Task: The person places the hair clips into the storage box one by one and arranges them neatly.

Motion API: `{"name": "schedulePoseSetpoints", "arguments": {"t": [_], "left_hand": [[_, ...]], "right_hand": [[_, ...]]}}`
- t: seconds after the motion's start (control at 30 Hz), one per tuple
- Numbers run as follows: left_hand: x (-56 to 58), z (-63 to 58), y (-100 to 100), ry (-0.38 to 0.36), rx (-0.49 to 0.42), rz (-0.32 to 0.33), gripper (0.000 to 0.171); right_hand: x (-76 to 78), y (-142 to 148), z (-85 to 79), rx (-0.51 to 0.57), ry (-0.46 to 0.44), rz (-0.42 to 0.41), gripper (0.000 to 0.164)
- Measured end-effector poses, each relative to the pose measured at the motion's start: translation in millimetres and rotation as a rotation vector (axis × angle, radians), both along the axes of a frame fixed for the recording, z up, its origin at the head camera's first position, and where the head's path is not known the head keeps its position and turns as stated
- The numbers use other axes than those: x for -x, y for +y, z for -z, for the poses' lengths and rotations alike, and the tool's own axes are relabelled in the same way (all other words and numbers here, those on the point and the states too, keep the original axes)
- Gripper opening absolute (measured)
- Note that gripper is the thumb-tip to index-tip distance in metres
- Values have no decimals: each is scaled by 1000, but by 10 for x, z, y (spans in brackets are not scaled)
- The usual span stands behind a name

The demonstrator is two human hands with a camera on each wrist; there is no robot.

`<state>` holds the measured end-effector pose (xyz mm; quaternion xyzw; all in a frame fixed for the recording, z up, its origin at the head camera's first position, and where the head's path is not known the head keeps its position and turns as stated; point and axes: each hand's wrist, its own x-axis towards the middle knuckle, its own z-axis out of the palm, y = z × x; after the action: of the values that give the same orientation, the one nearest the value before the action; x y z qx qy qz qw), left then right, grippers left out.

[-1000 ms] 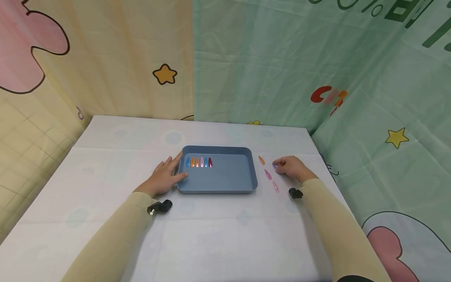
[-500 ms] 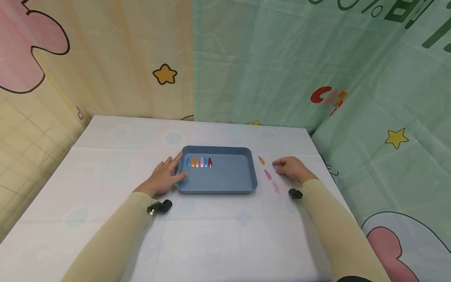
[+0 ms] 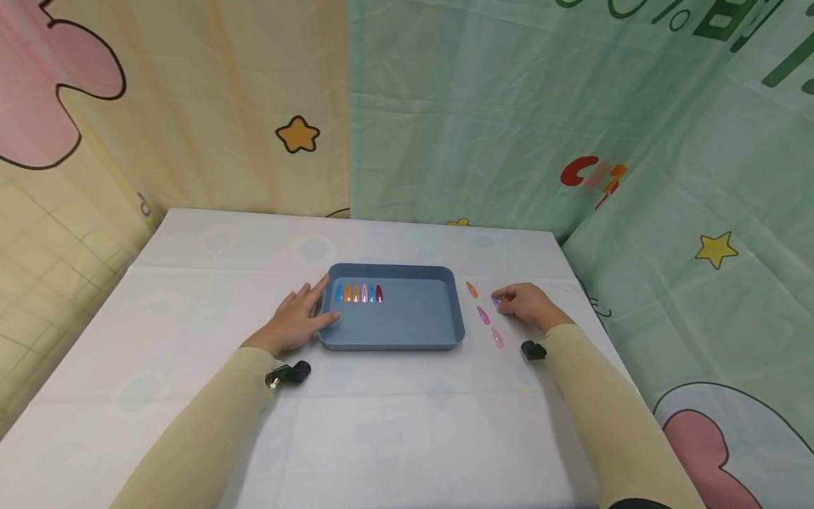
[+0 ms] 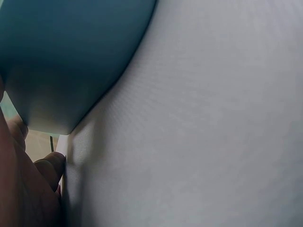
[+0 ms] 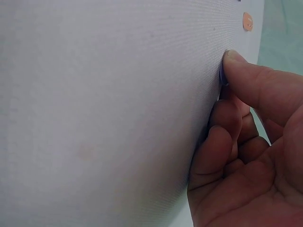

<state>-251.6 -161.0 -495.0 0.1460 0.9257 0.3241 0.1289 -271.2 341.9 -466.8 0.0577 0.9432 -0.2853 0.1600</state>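
Note:
A blue-grey tray (image 3: 413, 314) lies on the table, with a row of several coloured snap hair clips (image 3: 364, 293) in its upper left. My left hand (image 3: 294, 322) rests at the tray's left side, fingers spread along the rim and thumb over it. To the right of the tray, my right hand (image 3: 528, 304) pinches a purple hair clip (image 3: 496, 301) down at the cloth. The right wrist view shows only a sliver of this purple clip (image 5: 222, 75) under the thumb. An orange clip (image 3: 472, 290) and two pink clips (image 3: 484, 315) lie between that hand and the tray.
A white cloth (image 3: 381, 424) covers the table. Printed curtains (image 3: 445, 127) hang behind the table and along both sides. Each wrist carries a small black camera (image 3: 533, 349).

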Motion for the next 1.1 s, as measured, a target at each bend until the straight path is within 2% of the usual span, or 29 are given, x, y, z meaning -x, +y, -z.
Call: {"name": "schedulePoseSetpoints", "arguments": {"t": [0.53, 0.8, 1.1], "left_hand": [[-5, 0, -3, -9, -9, -6, 93], [3, 7, -6, -10, -5, -8, 94], [14, 19, -4, -9, -6, -14, 92]], "right_hand": [[-20, -38, -31, 5, -16, -2, 43], [-4, -55, -79, -22, -23, -45, 48], [-8, -82, -148, 76, -3, 34, 47]]}}
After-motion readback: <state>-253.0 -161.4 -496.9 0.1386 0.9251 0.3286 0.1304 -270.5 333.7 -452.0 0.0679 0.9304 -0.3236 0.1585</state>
